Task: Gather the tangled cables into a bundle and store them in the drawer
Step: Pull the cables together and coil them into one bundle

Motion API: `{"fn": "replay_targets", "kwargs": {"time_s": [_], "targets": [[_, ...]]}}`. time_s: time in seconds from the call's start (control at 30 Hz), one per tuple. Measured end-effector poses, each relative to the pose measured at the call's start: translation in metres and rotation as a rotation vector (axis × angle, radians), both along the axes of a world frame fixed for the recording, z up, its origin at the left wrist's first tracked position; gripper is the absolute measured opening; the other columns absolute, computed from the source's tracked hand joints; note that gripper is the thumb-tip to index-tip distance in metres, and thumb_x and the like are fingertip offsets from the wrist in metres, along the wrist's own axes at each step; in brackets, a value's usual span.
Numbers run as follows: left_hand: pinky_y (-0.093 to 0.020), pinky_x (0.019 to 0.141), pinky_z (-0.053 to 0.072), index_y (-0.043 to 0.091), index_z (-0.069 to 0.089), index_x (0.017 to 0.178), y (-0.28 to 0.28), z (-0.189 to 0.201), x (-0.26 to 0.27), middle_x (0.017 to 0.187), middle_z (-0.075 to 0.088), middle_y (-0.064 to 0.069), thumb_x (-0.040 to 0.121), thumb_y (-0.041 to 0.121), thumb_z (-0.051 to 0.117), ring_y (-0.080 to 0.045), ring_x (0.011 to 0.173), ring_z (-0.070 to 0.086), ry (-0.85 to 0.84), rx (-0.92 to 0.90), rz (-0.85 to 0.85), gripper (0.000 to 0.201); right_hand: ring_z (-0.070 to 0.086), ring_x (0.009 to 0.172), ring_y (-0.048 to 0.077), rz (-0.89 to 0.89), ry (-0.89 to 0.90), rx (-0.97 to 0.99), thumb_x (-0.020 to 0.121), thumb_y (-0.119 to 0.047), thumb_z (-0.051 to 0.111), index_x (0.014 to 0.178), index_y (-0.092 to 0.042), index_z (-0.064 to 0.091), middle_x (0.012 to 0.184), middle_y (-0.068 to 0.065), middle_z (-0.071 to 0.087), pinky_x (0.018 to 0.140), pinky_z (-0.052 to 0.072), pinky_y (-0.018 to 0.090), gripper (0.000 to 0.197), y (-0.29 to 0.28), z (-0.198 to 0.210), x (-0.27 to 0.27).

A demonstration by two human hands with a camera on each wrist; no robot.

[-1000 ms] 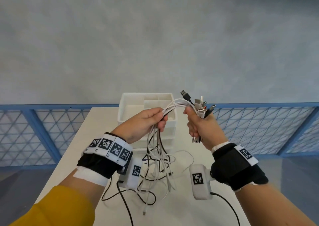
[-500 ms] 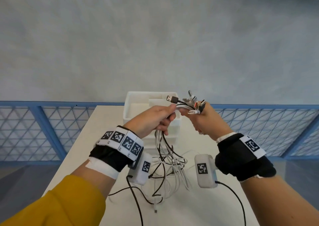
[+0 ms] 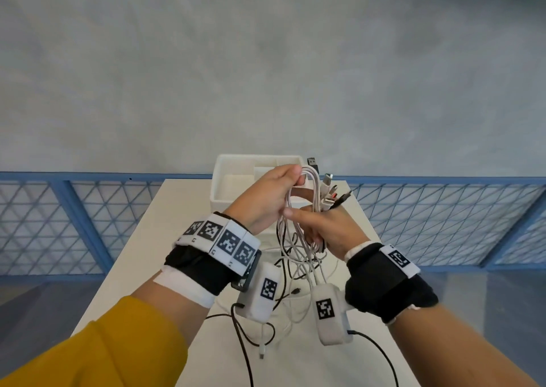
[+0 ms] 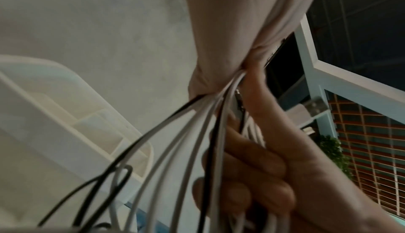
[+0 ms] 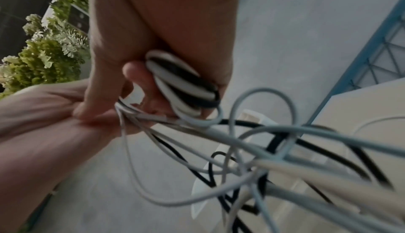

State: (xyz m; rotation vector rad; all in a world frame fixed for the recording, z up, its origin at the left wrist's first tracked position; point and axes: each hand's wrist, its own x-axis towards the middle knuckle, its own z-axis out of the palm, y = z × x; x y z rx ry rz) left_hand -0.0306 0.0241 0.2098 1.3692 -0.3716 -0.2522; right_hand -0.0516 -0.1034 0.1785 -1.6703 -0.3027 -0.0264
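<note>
Cables (image 3: 298, 238) mid-gather — both fists clamped on the bunch, above the table (image 3: 141, 256).
Near tails trail at 6 o'clock; right hand (image 3: 328, 230) grips below, left hand (image 3: 266, 197) has slid beside it from half a second ago (plugs fan at 1 o'clock). Next, I judge: coil the slack — drawer unit (image 3: 233, 176) waits at 12.

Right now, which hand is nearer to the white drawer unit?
Left. The left hand is raised directly in front of the white drawer unit; the right hand is lower and closer to the person.
</note>
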Motion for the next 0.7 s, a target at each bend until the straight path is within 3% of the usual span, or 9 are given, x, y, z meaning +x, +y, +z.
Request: {"fn": "replay_targets", "kwargs": {"time_s": [0.1, 0.17, 0.23, 0.27, 0.4, 0.47, 0.53, 0.6, 0.7], "targets": [[-0.029, 0.053, 0.055, 0.012, 0.045, 0.078, -0.008, 0.005, -0.01, 0.111, 0.047, -0.017, 0.097, 0.028, 0.032, -0.017, 0.076, 0.063, -0.105, 0.102, 0.015, 0.028, 0.028, 0.031, 0.014, 0.05, 0.074, 0.08, 0.079, -0.01, 0.068, 0.078, -0.014, 0.067, 0.036, -0.003, 0.035, 0.037, 0.031, 0.021, 0.004, 0.002, 0.002, 0.003], [-0.026, 0.069, 0.056, 0.016, 0.05, 0.079, -0.006, 0.006, -0.008, 0.122, 0.041, -0.009, 0.097, 0.031, 0.033, -0.007, 0.09, 0.063, -0.179, 0.228, 0.05, 0.029, 0.03, 0.033, 0.014, 0.086, 0.135, 0.079, 0.082, -0.014, 0.065, 0.081, -0.013, 0.068, 0.035, -0.004, 0.035, 0.04, 0.034, 0.024, 0.002, -0.002, 0.002, 0.004], [-0.028, 0.098, 0.041, 0.019, 0.057, 0.09, 0.003, 0.003, -0.003, 0.128, 0.046, -0.005, 0.093, 0.04, 0.039, -0.01, 0.116, 0.051, -0.214, 0.273, 0.053, 0.028, 0.033, 0.034, 0.012, 0.13, 0.15, 0.058, 0.084, -0.013, 0.063, 0.085, -0.004, 0.065, 0.035, -0.005, 0.034, 0.043, 0.037, 0.024, 0.01, -0.006, 0.005, 0.003], [-0.028, 0.103, 0.037, 0.018, 0.055, 0.101, 0.008, -0.003, 0.0, 0.128, 0.05, -0.005, 0.089, 0.045, 0.044, -0.011, 0.121, 0.049, -0.209, 0.244, 0.026, 0.031, 0.034, 0.034, 0.011, 0.163, 0.138, 0.054, 0.083, -0.014, 0.061, 0.088, 0.002, 0.063, 0.035, -0.006, 0.034, 0.044, 0.039, 0.023, 0.017, -0.008, 0.008, 0.003], [-0.022, 0.092, 0.049, 0.018, 0.037, 0.128, 0.019, -0.043, 0.0, 0.114, 0.059, 0.002, 0.071, 0.037, 0.071, -0.007, 0.108, 0.059, -0.135, 0.304, -0.246, 0.07, 0.041, 0.04, 0.008, 0.265, 0.108, 0.08, 0.078, -0.026, 0.059, 0.084, -0.01, 0.061, 0.04, -0.007, 0.039, 0.048, 0.043, 0.019, 0.017, -0.017, 0.027, 0.001], [-0.023, 0.09, 0.046, 0.023, 0.052, 0.114, 0.018, -0.068, 0.0, 0.103, 0.063, 0.004, 0.073, 0.028, 0.072, -0.008, 0.099, 0.06, -0.173, 0.437, -0.269, 0.046, 0.042, 0.043, 0.008, 0.273, 0.099, 0.097, 0.082, -0.027, 0.06, 0.084, -0.011, 0.058, 0.042, -0.008, 0.04, 0.052, 0.043, 0.02, 0.016, -0.025, 0.033, 0.003], [-0.018, 0.073, 0.039, 0.029, 0.061, 0.084, 0.02, -0.077, -0.001, 0.075, 0.059, 0.012, 0.081, 0.024, 0.066, -0.004, 0.071, 0.054, -0.18, 0.48, -0.159, 0.007, 0.041, 0.044, 0.008, 0.232, 0.094, 0.134, 0.085, -0.024, 0.059, 0.082, -0.012, 0.057, 0.044, -0.009, 0.042, 0.055, 0.04, 0.023, 0.013, -0.035, 0.034, 0.008], [-0.019, 0.061, 0.033, 0.029, 0.058, 0.071, 0.025, -0.081, 0.003, 0.063, 0.047, 0.009, 0.083, 0.022, 0.063, -0.008, 0.061, 0.042, -0.207, 0.498, 0.004, 0.015, 0.04, 0.045, 0.009, 0.18, 0.094, 0.197, 0.085, -0.02, 0.059, 0.081, -0.009, 0.055, 0.045, -0.009, 0.042, 0.054, 0.04, 0.022, 0.012, -0.044, 0.03, 0.011], [-0.017, 0.053, 0.036, 0.029, 0.061, 0.073, 0.031, -0.076, 0.008, 0.059, 0.049, 0.005, 0.079, 0.022, 0.066, -0.008, 0.054, 0.043, -0.266, 0.575, 0.225, 0.01, 0.046, 0.048, 0.01, 0.13, 0.086, 0.245, 0.082, -0.022, 0.061, 0.076, -0.01, 0.055, 0.049, -0.006, 0.045, 0.053, 0.045, 0.023, 0.015, -0.046, 0.021, 0.011]]}}
